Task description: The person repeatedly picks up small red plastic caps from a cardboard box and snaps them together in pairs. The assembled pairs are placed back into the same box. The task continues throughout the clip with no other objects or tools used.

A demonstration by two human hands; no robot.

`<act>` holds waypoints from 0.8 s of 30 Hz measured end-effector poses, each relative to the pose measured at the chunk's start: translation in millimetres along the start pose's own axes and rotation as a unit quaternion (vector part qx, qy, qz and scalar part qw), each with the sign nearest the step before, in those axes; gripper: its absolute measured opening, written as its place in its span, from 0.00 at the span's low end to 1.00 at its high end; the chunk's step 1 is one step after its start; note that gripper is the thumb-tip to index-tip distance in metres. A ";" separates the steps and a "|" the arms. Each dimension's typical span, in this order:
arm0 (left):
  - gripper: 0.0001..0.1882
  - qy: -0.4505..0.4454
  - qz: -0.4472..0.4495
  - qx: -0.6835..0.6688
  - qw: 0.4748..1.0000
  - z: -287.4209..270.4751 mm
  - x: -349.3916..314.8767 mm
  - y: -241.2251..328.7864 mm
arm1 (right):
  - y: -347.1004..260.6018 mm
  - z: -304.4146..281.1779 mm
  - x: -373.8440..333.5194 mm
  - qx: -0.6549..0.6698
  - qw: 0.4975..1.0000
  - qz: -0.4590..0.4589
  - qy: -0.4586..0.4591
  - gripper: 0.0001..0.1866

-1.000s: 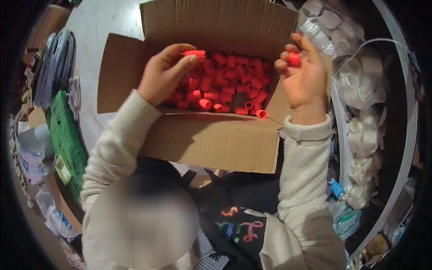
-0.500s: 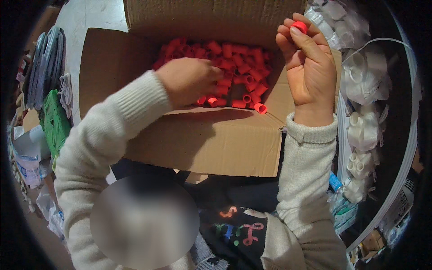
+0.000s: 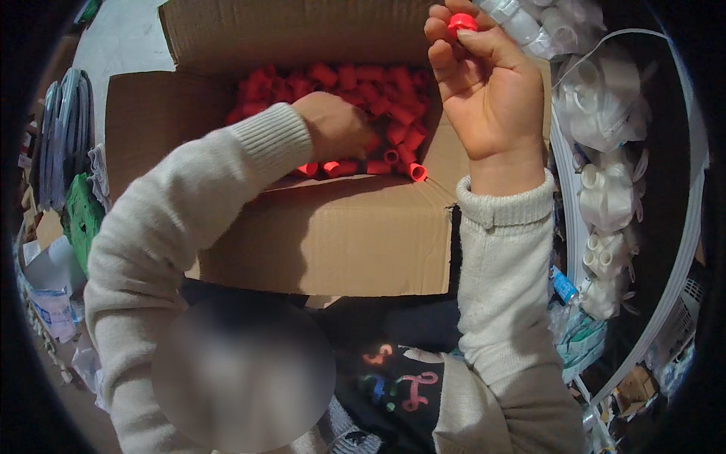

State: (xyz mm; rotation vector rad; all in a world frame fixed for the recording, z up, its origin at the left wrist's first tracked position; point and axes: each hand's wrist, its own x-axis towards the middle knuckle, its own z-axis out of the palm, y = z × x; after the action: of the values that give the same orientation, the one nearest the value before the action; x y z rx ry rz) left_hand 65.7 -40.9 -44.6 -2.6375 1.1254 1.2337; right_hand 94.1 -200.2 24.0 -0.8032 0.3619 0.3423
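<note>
Reaching farther rightward: left hand (image 3: 334, 124)

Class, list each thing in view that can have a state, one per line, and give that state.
Brown rectangular cardboard box: open, flaps spread.
Short red plastic tubes: loose, heaped inside.
Left bare hand: among the tubes, grip hidden.
Right bare hand: raised, palm showing, grip closed.
Round red plastic piece: held in the right hand.
Clear plastic bags: filled with white pieces.
</note>
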 end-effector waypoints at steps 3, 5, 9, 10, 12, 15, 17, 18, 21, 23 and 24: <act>0.11 0.065 -0.011 -0.011 0.998 16.0 -22.5 -9.9 | -0.7 -4.8 3.4 0.039 0.998 0.029 -0.050 0.11; 0.10 0.087 -0.036 -0.012 0.995 12.3 -27.5 -10.5 | 1.1 -4.5 4.3 0.045 0.996 0.038 -0.067 0.11; 0.10 0.224 -0.008 -0.030 0.974 16.7 -16.3 -7.7 | 3.3 -1.5 2.9 0.037 0.998 0.026 -0.054 0.11; 0.09 0.238 0.000 -0.035 0.971 17.1 -7.9 -3.9 | 3.7 -1.8 3.0 0.035 0.998 0.022 -0.050 0.10; 0.09 0.265 0.009 -0.045 0.963 16.4 9.1 7.2 | 7.1 0.4 4.4 0.031 0.999 0.011 -0.038 0.08; 0.08 0.254 0.023 -0.003 0.967 8.1 31.5 19.3 | 6.9 2.2 3.7 0.022 0.999 -0.005 -0.034 0.05; 0.08 0.192 -0.011 -0.008 0.981 0.8 41.4 23.7 | 6.0 1.7 2.9 0.012 0.999 -0.011 -0.035 0.05; 0.08 0.160 -0.028 -0.011 0.987 -1.2 43.6 23.9 | 5.2 2.3 2.6 0.006 0.999 -0.013 -0.035 0.06; 0.13 0.232 0.010 0.090 0.969 17.1 49.8 19.7 | 6.9 1.8 1.4 0.005 0.999 -0.012 -0.051 0.07; 0.15 0.263 0.064 0.074 0.960 28.4 44.6 -4.2 | 8.1 4.3 1.3 0.007 0.998 -0.010 -0.064 0.07; 0.16 0.279 0.093 0.067 0.954 33.7 41.7 -13.5 | 7.8 6.3 0.7 0.007 0.998 -0.012 -0.065 0.07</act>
State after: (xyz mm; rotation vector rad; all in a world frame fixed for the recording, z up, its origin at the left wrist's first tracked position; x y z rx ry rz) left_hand 69.5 -45.8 -99.6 -2.9028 1.4857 0.3886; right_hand 92.6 -190.3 22.9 -0.7658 0.2324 0.3681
